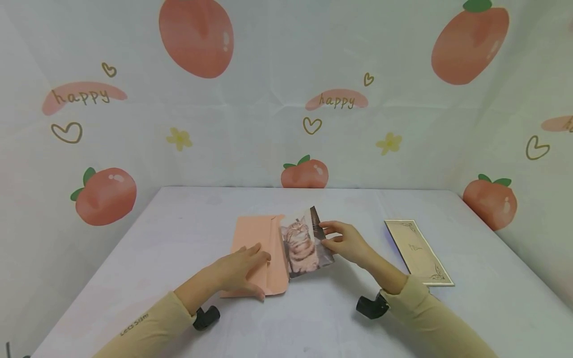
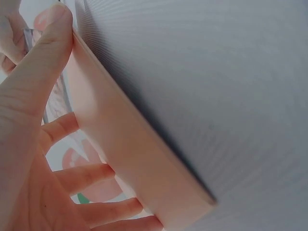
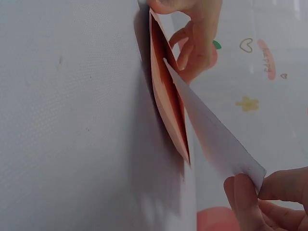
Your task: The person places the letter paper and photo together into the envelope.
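A peach-coloured envelope [image 1: 253,227] lies on the white table, its mouth facing right and gaping in the right wrist view. My left hand [image 1: 243,268] rests on it with spread fingers, the thumb at its near edge by the mouth corner. My right hand [image 1: 349,242] pinches the right edge of a cat photo [image 1: 301,243] between thumb and fingers. The photo stands tilted, its left edge at the envelope's mouth. From the right wrist, the photo's plain white back [image 3: 211,134] shows, with one corner inside the opening.
A cream card with a dark, ornamented border [image 1: 417,251] lies to the right, beyond my right forearm. Black wrist-camera mounts [image 1: 372,307] stick out below both cuffs. A white cloth backdrop [image 1: 250,134] with peach prints rises behind the table.
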The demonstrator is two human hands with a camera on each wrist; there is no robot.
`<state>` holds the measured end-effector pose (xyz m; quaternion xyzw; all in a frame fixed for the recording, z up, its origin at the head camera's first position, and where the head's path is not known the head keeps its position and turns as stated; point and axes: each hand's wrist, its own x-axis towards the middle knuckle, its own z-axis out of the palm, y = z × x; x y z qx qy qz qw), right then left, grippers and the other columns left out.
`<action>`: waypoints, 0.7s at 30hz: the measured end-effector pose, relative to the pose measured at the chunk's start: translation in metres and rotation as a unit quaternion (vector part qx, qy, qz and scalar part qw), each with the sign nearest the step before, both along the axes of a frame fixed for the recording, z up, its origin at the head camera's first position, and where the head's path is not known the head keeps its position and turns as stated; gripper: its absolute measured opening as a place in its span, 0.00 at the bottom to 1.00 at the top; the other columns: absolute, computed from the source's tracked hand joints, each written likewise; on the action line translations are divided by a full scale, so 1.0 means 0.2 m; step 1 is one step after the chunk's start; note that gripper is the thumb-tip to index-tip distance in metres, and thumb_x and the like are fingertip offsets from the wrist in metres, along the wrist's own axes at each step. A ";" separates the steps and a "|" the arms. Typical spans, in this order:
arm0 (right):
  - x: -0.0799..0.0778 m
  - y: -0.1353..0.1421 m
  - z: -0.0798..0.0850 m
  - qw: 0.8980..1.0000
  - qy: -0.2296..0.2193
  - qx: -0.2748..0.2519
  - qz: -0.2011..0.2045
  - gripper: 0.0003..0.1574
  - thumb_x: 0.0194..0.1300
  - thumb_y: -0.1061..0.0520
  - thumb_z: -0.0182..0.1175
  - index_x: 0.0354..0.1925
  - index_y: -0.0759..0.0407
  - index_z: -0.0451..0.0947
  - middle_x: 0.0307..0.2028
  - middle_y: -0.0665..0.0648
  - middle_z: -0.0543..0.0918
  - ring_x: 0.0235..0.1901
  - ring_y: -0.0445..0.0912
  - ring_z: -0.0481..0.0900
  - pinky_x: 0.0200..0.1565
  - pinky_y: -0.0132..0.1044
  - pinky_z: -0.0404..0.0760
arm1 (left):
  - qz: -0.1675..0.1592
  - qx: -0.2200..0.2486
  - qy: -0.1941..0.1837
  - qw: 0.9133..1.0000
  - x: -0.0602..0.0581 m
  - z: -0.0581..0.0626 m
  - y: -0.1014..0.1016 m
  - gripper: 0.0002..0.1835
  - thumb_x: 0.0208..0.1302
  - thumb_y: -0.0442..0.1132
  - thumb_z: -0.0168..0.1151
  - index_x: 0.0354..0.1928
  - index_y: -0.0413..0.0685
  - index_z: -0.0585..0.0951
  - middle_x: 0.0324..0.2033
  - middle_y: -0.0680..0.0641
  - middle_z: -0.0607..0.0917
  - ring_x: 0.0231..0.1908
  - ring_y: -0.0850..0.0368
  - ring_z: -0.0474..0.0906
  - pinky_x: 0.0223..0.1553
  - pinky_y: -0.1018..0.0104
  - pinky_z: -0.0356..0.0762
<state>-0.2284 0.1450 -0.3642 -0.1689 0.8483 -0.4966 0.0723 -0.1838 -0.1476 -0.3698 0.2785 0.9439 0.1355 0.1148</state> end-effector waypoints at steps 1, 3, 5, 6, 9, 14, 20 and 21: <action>0.00 0.00 0.00 1.000 0.000 0.000 0.001 0.28 0.61 0.66 0.58 0.60 0.69 0.67 0.50 0.72 0.75 0.41 0.53 0.83 0.35 0.36 0.84 | 0.001 -0.001 -0.001 1.000 0.00 0.00 0.00 0.44 0.41 0.65 0.68 0.60 0.54 0.66 0.68 0.31 0.60 0.61 0.21 0.59 0.53 0.33 0.69; 0.00 -0.01 -0.01 1.000 0.001 0.000 0.004 0.29 0.61 0.66 0.58 0.60 0.70 0.67 0.50 0.72 0.75 0.42 0.54 0.83 0.35 0.36 0.84 | 0.002 -0.003 -0.003 1.000 0.00 0.00 0.00 0.44 0.42 0.65 0.68 0.60 0.54 0.66 0.68 0.31 0.59 0.61 0.21 0.59 0.52 0.33 0.69; 0.00 -0.02 -0.01 1.000 0.004 0.002 0.007 0.29 0.60 0.66 0.58 0.60 0.70 0.67 0.51 0.73 0.75 0.42 0.54 0.83 0.35 0.36 0.84 | 0.002 -0.005 -0.005 1.000 0.00 0.00 0.00 0.44 0.42 0.65 0.68 0.61 0.54 0.66 0.68 0.31 0.59 0.61 0.21 0.58 0.52 0.33 0.69; 0.00 -0.02 -0.01 1.000 0.005 0.002 0.007 0.29 0.60 0.66 0.58 0.60 0.70 0.67 0.51 0.73 0.75 0.42 0.54 0.83 0.35 0.36 0.84 | 0.002 -0.005 -0.005 1.000 0.00 0.00 0.00 0.44 0.42 0.65 0.68 0.61 0.54 0.65 0.68 0.31 0.59 0.62 0.21 0.58 0.53 0.33 0.69; 0.00 -0.03 -0.02 1.000 0.007 0.001 0.014 0.30 0.60 0.66 0.58 0.60 0.71 0.66 0.51 0.73 0.75 0.42 0.54 0.83 0.34 0.36 0.84 | 0.002 -0.005 -0.004 1.000 0.00 0.00 0.00 0.45 0.42 0.65 0.68 0.61 0.54 0.65 0.68 0.31 0.59 0.62 0.21 0.58 0.53 0.33 0.68; -0.01 -0.04 -0.03 1.000 0.007 0.000 0.023 0.31 0.60 0.66 0.58 0.61 0.71 0.65 0.52 0.74 0.75 0.41 0.53 0.84 0.33 0.34 0.84 | 0.006 -0.004 -0.007 1.000 0.00 0.00 0.00 0.45 0.41 0.65 0.68 0.61 0.54 0.65 0.68 0.31 0.59 0.62 0.22 0.58 0.54 0.33 0.68; 0.00 -0.05 -0.03 1.000 0.003 -0.005 0.028 0.32 0.60 0.67 0.57 0.62 0.71 0.64 0.53 0.74 0.74 0.42 0.55 0.83 0.34 0.34 0.84 | 0.007 -0.005 -0.009 1.000 0.00 0.00 0.00 0.45 0.41 0.65 0.68 0.61 0.54 0.65 0.68 0.32 0.59 0.62 0.22 0.58 0.52 0.33 0.69; 0.00 -0.06 -0.03 1.000 0.002 -0.005 0.029 0.32 0.60 0.67 0.57 0.62 0.71 0.64 0.53 0.74 0.74 0.42 0.54 0.83 0.34 0.34 0.83 | 0.007 -0.005 -0.008 1.000 0.00 0.00 0.00 0.45 0.41 0.65 0.68 0.61 0.54 0.66 0.68 0.32 0.59 0.62 0.22 0.58 0.52 0.33 0.69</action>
